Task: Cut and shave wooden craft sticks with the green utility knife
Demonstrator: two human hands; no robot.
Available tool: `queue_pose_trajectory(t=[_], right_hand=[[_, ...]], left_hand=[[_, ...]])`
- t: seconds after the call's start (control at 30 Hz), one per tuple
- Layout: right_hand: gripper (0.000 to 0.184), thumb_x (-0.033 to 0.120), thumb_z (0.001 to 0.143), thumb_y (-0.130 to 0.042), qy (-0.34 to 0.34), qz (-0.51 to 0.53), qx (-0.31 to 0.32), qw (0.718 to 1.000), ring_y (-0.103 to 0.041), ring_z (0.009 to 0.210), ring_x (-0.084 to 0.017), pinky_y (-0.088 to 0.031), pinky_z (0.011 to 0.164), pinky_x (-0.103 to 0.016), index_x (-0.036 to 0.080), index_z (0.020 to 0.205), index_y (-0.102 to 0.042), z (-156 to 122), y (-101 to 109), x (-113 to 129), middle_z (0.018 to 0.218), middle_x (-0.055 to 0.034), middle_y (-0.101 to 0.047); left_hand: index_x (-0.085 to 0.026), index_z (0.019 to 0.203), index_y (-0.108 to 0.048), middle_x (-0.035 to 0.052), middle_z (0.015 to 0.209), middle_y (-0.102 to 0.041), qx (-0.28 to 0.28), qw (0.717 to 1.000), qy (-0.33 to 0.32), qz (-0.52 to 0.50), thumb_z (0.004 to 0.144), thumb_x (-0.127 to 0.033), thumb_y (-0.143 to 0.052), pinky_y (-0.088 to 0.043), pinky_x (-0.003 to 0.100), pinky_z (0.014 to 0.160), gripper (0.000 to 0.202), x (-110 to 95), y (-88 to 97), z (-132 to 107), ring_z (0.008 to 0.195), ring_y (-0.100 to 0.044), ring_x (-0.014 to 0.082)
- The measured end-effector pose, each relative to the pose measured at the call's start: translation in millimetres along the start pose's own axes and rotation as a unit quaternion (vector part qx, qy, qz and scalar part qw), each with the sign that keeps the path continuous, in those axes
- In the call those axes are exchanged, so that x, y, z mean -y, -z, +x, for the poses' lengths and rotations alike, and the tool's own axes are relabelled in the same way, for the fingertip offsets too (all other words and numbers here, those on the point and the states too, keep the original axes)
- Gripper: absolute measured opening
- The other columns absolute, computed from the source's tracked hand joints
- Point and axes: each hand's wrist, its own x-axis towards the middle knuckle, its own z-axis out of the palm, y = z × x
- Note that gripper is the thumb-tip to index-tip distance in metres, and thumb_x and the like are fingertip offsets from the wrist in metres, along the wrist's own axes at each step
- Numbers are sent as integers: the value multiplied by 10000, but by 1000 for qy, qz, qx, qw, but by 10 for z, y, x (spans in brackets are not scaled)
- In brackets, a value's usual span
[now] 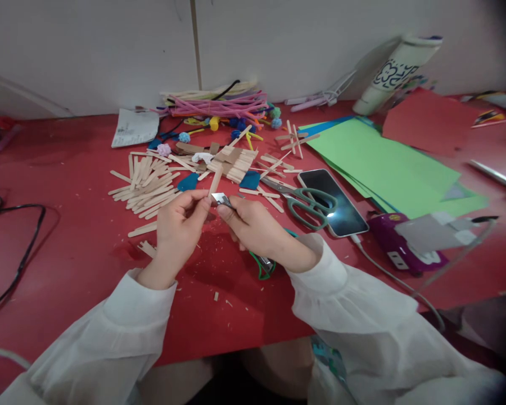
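Observation:
My left hand (183,228) pinches a wooden craft stick (215,181), which points up and away from me. In my right hand (253,222) is a nail clipper or small metal blade (221,199), its shiny end touching or very near the stick's lower part; I cannot tell its exact kind. Beyond the left hand lies a loose pile of craft sticks (145,183). A joined panel of sticks (238,164) rests just past both hands. Small wood chips (216,296) are scattered on the red table (236,332) below the hands.
Green-handled scissors (310,205) overlap a phone (337,197) on the right. Green paper sheets (383,157), a purple power strip (398,239) and a tumbler (398,73) stand farther right. Pink pipe cleaners (219,107) lie at the back; a black cable (29,247) curls at left.

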Motion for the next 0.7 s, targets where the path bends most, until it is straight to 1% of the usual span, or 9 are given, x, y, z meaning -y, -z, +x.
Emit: queue_pose_trajectory(t=[0.2, 0.33, 0.4, 0.53, 0.6, 0.63, 0.7], right_hand=[[204, 266, 937, -377, -11, -55, 2, 998, -426, 437, -96, -255, 468, -225, 199, 744, -382, -6, 1, -3, 501, 55, -424], [202, 268, 939, -375, -4, -117, 0, 993, -456, 510, -116, -266, 493, -235, 178, 772, -444, -10, 4, 3, 589, 7, -499], [207, 271, 943, -365, -2, -161, 2, 987, -485, 549, -131, -269, 506, -242, 162, 814, -485, -13, 8, 10, 642, -22, -546], [233, 291, 945, -355, -8, -233, 13, 972, -543, 581, -169, -255, 503, -260, 135, 911, -525, -17, 17, 17, 680, -63, -602], [219, 289, 937, -372, -10, -232, 12, 973, -561, 588, -174, -260, 494, -258, 138, 901, -527, -15, 23, 14, 687, -69, -611], [203, 282, 933, -382, -12, -213, 13, 977, -561, 572, -165, -268, 485, -251, 144, 878, -521, -13, 26, 10, 669, -59, -604], [189, 278, 931, -384, -32, -128, 30, 991, -538, 482, -129, -290, 444, -227, 166, 816, -484, -11, 28, 2, 580, -13, -559]], left_hand=[[-163, 813, -657, -1, 708, -682, 20, 1000, 9, -2, 758, -270, -600, -513, 182, 565, 133, 7, 21, -1, 546, -601, 82], [-163, 819, -650, 4, 706, -678, 29, 999, 15, 14, 756, -266, -592, -508, 196, 560, 135, 15, 45, -2, 540, -600, 91], [-157, 826, -649, 11, 707, -675, 36, 999, 20, 22, 755, -267, -582, -502, 204, 557, 148, 10, 57, 5, 535, -595, 94], [-154, 794, -653, 1, 636, -635, 65, 995, 7, 73, 751, -269, -564, -462, 207, 526, 151, 18, 81, 31, 525, -565, 99], [-160, 778, -654, -9, 604, -614, 75, 993, -2, 92, 748, -260, -559, -441, 204, 509, 141, 33, 91, 41, 514, -547, 97], [-162, 778, -654, -10, 608, -614, 77, 993, -3, 91, 747, -258, -559, -442, 205, 513, 138, 40, 94, 43, 516, -546, 96], [-162, 790, -651, -5, 642, -630, 76, 995, 5, 66, 745, -262, -565, -462, 211, 542, 140, 42, 92, 41, 539, -563, 97]])
